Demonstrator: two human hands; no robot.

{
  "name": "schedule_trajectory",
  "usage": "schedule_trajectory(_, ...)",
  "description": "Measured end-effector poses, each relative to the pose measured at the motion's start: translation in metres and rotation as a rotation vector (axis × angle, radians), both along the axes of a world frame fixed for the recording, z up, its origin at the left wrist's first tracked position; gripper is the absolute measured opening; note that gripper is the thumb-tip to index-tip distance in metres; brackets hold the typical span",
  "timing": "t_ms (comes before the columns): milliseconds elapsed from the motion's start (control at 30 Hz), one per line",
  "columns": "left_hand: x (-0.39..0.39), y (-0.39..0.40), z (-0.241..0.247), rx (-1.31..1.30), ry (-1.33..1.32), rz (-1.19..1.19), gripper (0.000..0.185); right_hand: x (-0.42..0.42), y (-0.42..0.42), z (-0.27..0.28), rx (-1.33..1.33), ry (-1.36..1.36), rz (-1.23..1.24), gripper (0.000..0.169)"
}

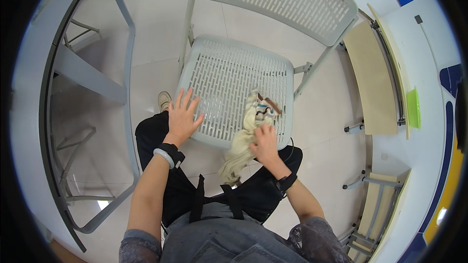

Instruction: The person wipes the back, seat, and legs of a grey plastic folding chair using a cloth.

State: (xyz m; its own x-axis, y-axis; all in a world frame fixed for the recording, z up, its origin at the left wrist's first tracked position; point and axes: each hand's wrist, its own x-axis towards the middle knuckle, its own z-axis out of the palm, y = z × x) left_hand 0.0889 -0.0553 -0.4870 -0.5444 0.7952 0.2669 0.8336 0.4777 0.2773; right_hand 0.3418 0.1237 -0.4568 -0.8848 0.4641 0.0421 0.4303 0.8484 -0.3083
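A grey perforated plastic chair point(219, 91) faces me, its seat in front of my knees. My left hand point(182, 117) rests with spread fingers at the seat's left front edge and holds nothing. On the right of the seat, my right hand point(264, 142) grips a crumpled pale yellow-green cloth point(249, 122), whose lower end hangs over the front edge. The cloth's upper part shows a patterned patch with brown, blue and black. The fingertips of my right hand are partly hidden in the folds.
A table with a grey metal frame point(128, 62) stands at the left. Folded tables with wood-coloured tops point(373, 80) and castors line the right wall, near a bright green holder point(413, 109). A thin dark cable point(292, 146) shows by my right knee.
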Motion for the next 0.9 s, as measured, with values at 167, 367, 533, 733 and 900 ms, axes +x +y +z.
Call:
schedule_trajectory(167, -0.001, -0.001, 0.001, 0.002, -0.001, 0.01, 0.05, -0.022, 0.085, -0.026, 0.045, 0.092, -0.074, 0.037)
schedule_trajectory(367, -0.004, 0.001, -0.001, 0.009, -0.003, 0.011, 0.052, -0.09, 0.165, -0.041, 0.127, 0.095, -0.247, 0.039)
schedule_trajectory(533, -0.001, 0.001, 0.001, 0.007, -0.013, 0.022, 0.051, -0.051, 0.152, -0.045, 0.364, -0.103, -0.131, 0.034)
schedule_trajectory(733, 0.001, 0.001, 0.0, 0.0, -0.03, 0.038, 0.049, -0.063, 0.148, 0.067, 0.054, 0.219, -0.156, 0.024)
schedule_trajectory(900, 0.002, 0.003, 0.005, 0.021, 0.015, 0.018, 0.046, -0.086, 0.159, 0.216, 0.187, 0.646, -0.176, 0.034)
